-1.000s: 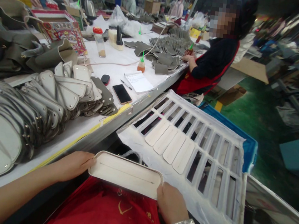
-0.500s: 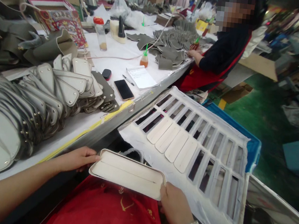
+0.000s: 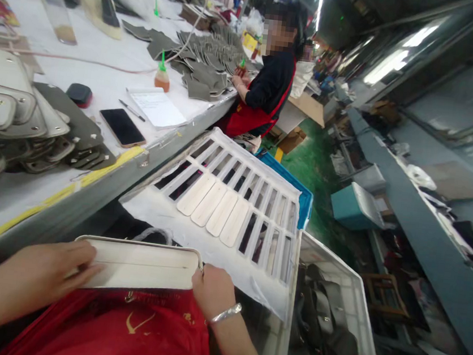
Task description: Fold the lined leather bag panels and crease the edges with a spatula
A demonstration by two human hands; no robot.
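A cream, rounded rectangular panel (image 3: 145,264) with a raised rim and a line along its middle spans my lap, above a red apron (image 3: 134,325). My left hand (image 3: 64,266) grips its left end, with fingers lying over the inner face. At the opposite end my right hand (image 3: 215,292), with a silver bracelet at the wrist, pinches the corner and rim. Beyond it, several flat cream strips (image 3: 214,206) with rounded ends lie side by side on a white slatted rack (image 3: 262,286).
Left is a table (image 3: 103,185) with stacked grey riveted pieces (image 3: 9,106), a phone (image 3: 122,127), a notepad (image 3: 157,107) and a glue bottle (image 3: 162,79). A co-worker (image 3: 268,84) sits further along. A white crate (image 3: 365,340) of dark pieces stands at right.
The view has swung right, so the table things sit further left. My left hand has moved from the panel's edge onto its inner face; the right hand keeps its end.
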